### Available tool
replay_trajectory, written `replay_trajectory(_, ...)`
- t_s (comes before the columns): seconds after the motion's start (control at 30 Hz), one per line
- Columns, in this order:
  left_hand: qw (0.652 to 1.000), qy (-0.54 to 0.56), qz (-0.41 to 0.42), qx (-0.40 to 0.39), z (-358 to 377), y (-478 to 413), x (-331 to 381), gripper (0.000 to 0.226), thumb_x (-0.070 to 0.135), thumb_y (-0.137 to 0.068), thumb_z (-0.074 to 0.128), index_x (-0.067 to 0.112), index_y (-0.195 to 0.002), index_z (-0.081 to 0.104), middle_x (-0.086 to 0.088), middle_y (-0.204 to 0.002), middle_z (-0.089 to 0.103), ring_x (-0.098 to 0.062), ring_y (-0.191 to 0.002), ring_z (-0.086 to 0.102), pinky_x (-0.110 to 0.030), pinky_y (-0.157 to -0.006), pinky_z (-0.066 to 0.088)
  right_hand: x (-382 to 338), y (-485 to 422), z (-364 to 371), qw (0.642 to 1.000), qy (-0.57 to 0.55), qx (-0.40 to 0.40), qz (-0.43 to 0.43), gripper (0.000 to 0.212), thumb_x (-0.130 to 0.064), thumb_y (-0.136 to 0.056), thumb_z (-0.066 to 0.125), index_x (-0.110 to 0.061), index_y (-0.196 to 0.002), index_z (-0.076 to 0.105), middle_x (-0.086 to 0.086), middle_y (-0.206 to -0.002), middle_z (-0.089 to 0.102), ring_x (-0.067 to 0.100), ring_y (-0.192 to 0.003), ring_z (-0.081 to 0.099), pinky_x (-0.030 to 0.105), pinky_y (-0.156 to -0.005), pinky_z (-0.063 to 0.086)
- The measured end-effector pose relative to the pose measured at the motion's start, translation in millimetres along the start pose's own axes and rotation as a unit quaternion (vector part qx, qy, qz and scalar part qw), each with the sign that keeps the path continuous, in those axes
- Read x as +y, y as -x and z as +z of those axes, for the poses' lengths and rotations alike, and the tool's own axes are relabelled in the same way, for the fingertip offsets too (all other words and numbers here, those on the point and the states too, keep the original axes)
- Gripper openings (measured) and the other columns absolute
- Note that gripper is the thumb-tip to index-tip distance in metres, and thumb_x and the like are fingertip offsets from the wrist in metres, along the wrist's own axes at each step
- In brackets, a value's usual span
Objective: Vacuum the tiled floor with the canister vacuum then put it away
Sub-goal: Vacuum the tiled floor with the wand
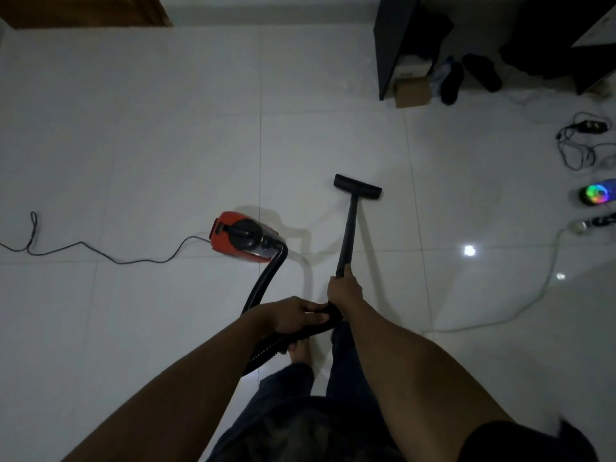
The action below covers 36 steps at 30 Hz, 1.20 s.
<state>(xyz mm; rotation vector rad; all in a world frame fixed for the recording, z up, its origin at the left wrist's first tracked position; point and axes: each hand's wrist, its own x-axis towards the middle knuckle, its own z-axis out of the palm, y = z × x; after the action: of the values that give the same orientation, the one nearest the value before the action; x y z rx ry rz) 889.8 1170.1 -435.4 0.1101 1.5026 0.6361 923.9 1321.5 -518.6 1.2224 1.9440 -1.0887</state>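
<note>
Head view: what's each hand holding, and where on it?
Right hand grips the wand at its near end; left hand grips the hose at its curved handle end.

No legible text, labels or numbers

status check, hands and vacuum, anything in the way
Right hand grips wand, left hand grips hose. Floor head down, red canister left of it. White cable lies off to the right.

Home interior: glossy tiled floor (166,128), shoes (451,83) beside dark furniture (396,45), a cardboard box (411,93), loose cables (580,145).
</note>
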Motion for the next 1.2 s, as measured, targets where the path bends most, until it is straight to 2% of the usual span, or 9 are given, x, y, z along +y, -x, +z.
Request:
replay_trajectory(0.1,1.000,-0.005,-0.005,-0.009,9,6,-13,0.054,0.053,-0.095,0.056,0.035,-0.145,0.046,-0.016,-0.090,0.061,-0.019,-0.053,0.061,-0.034,-0.054,0.055,8,16,9,0.999,0.023,-0.020,0.011,0.064,-0.033,-0.096,0.038,-0.028,-0.156,0.018,0.009,-0.145,0.048,0.031,-0.115,0.058,0.044,-0.101,0.046)
replay_trajectory(0.23,1.000,-0.003,0.000,-0.011,15,10,-20,0.054,0.052,-0.096,0.056,0.034,-0.146,0.045,-0.016,-0.090,0.060,-0.020,-0.054,0.060,-0.034,-0.054,0.055,10,28,10,0.998,-0.018,-0.025,0.049,0.066,-0.030,-0.101,0.040,-0.033,-0.158,0.008,0.012,-0.139,0.052,0.031,-0.112,0.058,0.032,-0.081,0.045)
replay_trajectory(0.43,1.000,-0.011,0.012,-0.009,10,10,-6,0.053,0.048,-0.098,0.055,0.033,-0.148,0.042,-0.016,-0.086,0.060,-0.020,-0.053,0.060,-0.032,-0.050,0.054,3,19,2,0.997,-0.044,-0.038,0.045,0.067,-0.026,-0.101,0.041,-0.030,-0.159,0.009,0.012,-0.139,0.052,0.029,-0.112,0.058,0.032,-0.079,0.046)
replay_trajectory(0.6,1.000,-0.001,-0.001,-0.014,-2,-6,15,0.053,0.048,-0.098,0.055,0.030,-0.147,0.044,-0.017,-0.085,0.060,-0.020,-0.051,0.059,-0.031,-0.049,0.053,6,-25,1,0.999,-0.003,-0.036,0.029,0.075,-0.039,-0.091,0.039,-0.036,-0.157,0.004,0.010,-0.140,0.052,0.030,-0.120,0.054,0.044,-0.106,0.042)
replay_trajectory(0.7,1.000,0.008,-0.018,-0.011,-16,-17,37,0.054,0.048,-0.098,0.056,0.028,-0.146,0.045,-0.016,-0.085,0.061,-0.019,-0.051,0.058,-0.029,-0.048,0.053,26,-109,19,0.999,0.022,-0.030,0.037,0.082,-0.051,-0.076,0.032,-0.047,-0.150,-0.003,0.009,-0.144,0.049,0.029,-0.126,0.048,0.047,-0.110,0.036)
replay_trajectory(0.83,0.999,-0.008,-0.031,-0.002,-39,-38,88,0.053,0.050,-0.098,0.054,0.031,-0.147,0.043,-0.014,-0.086,0.063,-0.018,-0.052,0.059,-0.028,-0.047,0.052,-34,-81,-50,0.998,-0.016,-0.036,0.053,0.075,-0.038,-0.092,0.041,-0.041,-0.156,0.002,0.010,-0.130,0.059,0.031,-0.114,0.056,0.040,-0.101,0.044)
replay_trajectory(0.9,0.999,-0.003,-0.033,0.002,-53,-53,116,0.054,0.050,-0.098,0.054,0.030,-0.147,0.043,-0.013,-0.086,0.064,-0.017,-0.052,0.060,-0.029,-0.048,0.052,-57,-88,-83,0.997,-0.033,-0.045,0.046,0.067,-0.028,-0.100,0.043,-0.033,-0.158,0.010,0.013,-0.138,0.053,0.032,-0.115,0.057,0.034,-0.091,0.046)
replay_trajectory(1.0,1.000,0.011,-0.029,0.002,-71,-74,161,0.052,0.050,-0.098,0.055,0.028,-0.145,0.047,-0.012,-0.085,0.063,-0.018,-0.052,0.059,-0.030,-0.049,0.052,-81,-114,-127,0.998,-0.037,-0.047,0.007,0.058,-0.016,-0.100,0.041,-0.017,-0.155,0.022,0.017,-0.148,0.044,0.034,-0.122,0.054,0.038,-0.099,0.047)
replay_trajectory(1.2,0.999,0.052,0.006,0.005,-102,-114,242,0.051,0.050,-0.098,0.055,0.031,-0.145,0.047,-0.010,-0.082,0.063,-0.019,-0.050,0.058,-0.030,-0.048,0.052,-127,-183,-198,0.999,0.006,-0.036,0.023,0.069,-0.026,-0.101,0.046,-0.030,-0.159,0.008,0.014,-0.144,0.048,0.032,-0.119,0.056,0.032,-0.082,0.044)
